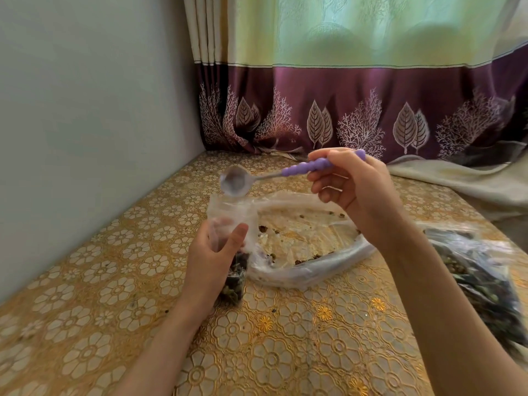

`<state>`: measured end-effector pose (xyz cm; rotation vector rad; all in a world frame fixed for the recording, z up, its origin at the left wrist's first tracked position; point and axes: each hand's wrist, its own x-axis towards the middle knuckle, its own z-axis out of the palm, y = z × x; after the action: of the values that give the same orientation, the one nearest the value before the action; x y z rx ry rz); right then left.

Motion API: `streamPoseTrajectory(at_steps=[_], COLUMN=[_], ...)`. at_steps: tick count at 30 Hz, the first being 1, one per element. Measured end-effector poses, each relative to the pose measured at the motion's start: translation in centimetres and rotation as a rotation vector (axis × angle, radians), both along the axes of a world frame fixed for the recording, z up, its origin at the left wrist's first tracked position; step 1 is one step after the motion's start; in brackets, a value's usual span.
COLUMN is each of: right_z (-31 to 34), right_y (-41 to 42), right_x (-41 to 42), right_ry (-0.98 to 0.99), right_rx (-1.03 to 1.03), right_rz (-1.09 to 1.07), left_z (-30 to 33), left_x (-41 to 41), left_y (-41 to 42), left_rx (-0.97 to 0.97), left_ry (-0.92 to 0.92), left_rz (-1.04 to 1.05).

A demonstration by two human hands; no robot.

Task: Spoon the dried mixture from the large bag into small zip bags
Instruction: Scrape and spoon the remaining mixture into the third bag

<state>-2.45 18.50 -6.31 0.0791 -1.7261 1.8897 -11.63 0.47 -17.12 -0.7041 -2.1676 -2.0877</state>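
My left hand (213,258) grips a small clear zip bag (233,221) upright above the table, its lower part dark with dried mixture. My right hand (351,190) holds a spoon by its purple handle (308,166). The metal bowl of the spoon (235,182) is tipped just over the small bag's open mouth and looks empty. A large clear bag (308,241) lies flat behind the small one, open, with only scattered bits of mixture inside.
A gold floral tablecloth (257,338) covers the table. Filled bags of dark mixture (471,275) lie at the right edge. A grey wall (85,110) runs along the left; a purple leaf-patterned curtain (371,110) and crumpled cloth (457,181) are behind.
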Motion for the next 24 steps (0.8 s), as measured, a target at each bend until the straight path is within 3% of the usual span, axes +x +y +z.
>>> streamPoseTrajectory(at_steps=[2,5,10,16,24], right_z=[-0.1,-0.9,-2.8,-4.3,-5.2], right_y=[0.7,2.5,5.0,6.7,8.3], right_x=[0.1,0.2,0.1,-0.2,-0.1], right_ry=[-0.012,-0.126,-0.280,-0.308,-0.309], right_rx=[-0.046,0.041,0.077,0.245,0.256], right_rz=[-0.104,-0.300,-0.448,-0.615,-0.746], left_z=[0.0,0.0,0.2,0.3,0.4], left_x=[0.0,0.0,0.1,0.4,0.5], left_y=[0.0,0.1,0.1,0.0,0.0], left_rx=[-0.012,-0.018,-0.006,0.012,-0.006], left_ry=[0.003,0.006,-0.004,-0.012,0.012], left_rz=[0.009,0.014,0.009,0.011,0.016])
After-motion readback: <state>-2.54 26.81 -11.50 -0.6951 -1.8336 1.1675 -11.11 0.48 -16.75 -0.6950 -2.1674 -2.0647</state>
